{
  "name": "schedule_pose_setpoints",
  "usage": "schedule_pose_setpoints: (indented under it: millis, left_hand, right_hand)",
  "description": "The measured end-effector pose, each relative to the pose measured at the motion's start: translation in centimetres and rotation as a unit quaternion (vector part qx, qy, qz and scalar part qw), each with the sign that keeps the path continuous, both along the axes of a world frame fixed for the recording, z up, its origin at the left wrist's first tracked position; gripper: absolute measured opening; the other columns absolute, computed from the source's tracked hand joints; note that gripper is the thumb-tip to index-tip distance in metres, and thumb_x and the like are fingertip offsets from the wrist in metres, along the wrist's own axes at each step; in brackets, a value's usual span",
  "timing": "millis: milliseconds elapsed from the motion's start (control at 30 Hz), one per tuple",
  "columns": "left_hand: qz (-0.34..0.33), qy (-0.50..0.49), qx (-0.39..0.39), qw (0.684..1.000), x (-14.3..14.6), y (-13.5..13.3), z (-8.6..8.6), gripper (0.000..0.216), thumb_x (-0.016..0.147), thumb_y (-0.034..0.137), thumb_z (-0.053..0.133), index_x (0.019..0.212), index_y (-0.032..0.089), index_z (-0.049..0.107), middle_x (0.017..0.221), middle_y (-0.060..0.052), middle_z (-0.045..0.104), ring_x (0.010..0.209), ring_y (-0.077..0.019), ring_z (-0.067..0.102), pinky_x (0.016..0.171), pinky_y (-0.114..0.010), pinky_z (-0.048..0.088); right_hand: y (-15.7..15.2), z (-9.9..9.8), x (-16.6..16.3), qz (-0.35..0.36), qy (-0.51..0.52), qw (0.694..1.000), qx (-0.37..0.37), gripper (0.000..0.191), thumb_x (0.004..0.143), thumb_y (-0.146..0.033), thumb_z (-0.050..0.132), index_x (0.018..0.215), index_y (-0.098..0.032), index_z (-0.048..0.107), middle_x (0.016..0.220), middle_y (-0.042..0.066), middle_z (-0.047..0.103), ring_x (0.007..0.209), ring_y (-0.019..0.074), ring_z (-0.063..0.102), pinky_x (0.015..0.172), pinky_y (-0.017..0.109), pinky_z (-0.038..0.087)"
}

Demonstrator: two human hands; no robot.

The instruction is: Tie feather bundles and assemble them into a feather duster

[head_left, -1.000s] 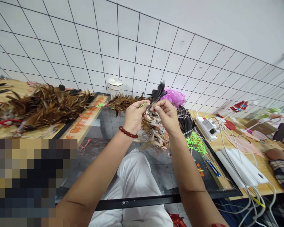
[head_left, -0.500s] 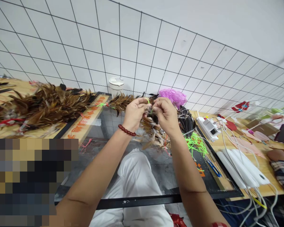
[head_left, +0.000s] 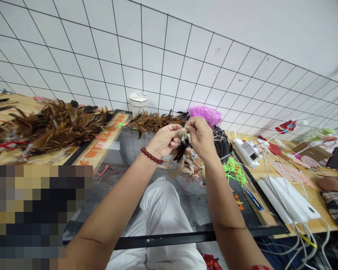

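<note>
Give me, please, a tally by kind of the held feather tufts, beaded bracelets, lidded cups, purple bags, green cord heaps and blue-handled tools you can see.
Held feather tuft: 1
Beaded bracelet: 1
Lidded cup: 1
Purple bag: 1
Green cord heap: 1
Blue-handled tool: 1
Total: 6

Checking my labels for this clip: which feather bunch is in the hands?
The small dark bunch between the left hand and right hand, green string at its top; the brown feather garland behind and larger brown pile at left are not held.
</note>
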State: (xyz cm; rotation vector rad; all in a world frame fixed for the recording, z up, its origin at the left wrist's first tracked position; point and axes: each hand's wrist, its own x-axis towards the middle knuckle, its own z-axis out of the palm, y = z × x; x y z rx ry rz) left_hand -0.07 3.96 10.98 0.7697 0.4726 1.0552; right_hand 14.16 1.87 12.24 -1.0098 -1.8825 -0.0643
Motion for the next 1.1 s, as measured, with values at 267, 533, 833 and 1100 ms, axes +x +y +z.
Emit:
schedule_pose_setpoints:
  millis: [267, 533, 833, 1100]
  left_hand:
    - [0.003, 0.040, -0.030, 0.999, 0.3, -0.1, 0.1, 0.018, 0.064, -0.009, 0.053, 0.068, 0.007, 0.060, 0.056, 0.002, 0.050, 0.038, 0.0002, 0.043, 0.032, -0.008, 0.028]
    - [-0.061, 0.052, -0.006, 0.997, -0.3, 0.2, -0.1, 0.014, 0.061, -0.002, 0.069, 0.061, 0.008, 0.060, 0.053, 0.002, 0.050, 0.039, 0.0003, 0.042, 0.032, -0.008, 0.027]
    - [-0.112, 0.024, -0.028, 0.993, -0.6, 0.5, -0.6, 0.017, 0.055, -0.005, 0.062, 0.065, 0.008, 0.062, 0.055, 0.002, 0.052, 0.038, 0.0012, 0.039, 0.032, -0.008, 0.023]
    - [0.094, 0.071, 0.052, 0.992, 0.7, -0.1, -0.5, 0.008, 0.059, 0.004, 0.066, 0.063, 0.009, 0.061, 0.051, 0.002, 0.052, 0.041, -0.0034, 0.046, 0.036, -0.013, 0.031]
  right_hand:
    - [0.5, -0.3, 0.0, -0.014, -0.001, 0.999, 0.039, 0.012, 0.087, -0.013, 0.046, 0.083, -0.020, 0.055, 0.093, 0.006, 0.059, 0.090, 0.0180, 0.055, 0.082, 0.031, 0.044]
    - [0.1, 0.1, 0.2, 0.013, -0.020, 0.999, 0.023, 0.016, 0.085, -0.011, 0.046, 0.081, -0.021, 0.058, 0.094, 0.006, 0.059, 0.090, 0.0181, 0.056, 0.081, 0.032, 0.045]
    - [0.2, 0.0, 0.4, 0.025, -0.045, 0.999, 0.008, 0.018, 0.084, -0.009, 0.047, 0.081, -0.020, 0.060, 0.094, 0.005, 0.059, 0.089, 0.0169, 0.056, 0.080, 0.031, 0.045]
    - [0.1, 0.0, 0.8, 0.012, 0.050, 0.999, -0.010, 0.015, 0.089, -0.022, 0.051, 0.098, -0.022, 0.063, 0.095, 0.004, 0.062, 0.083, 0.0156, 0.057, 0.077, 0.031, 0.047]
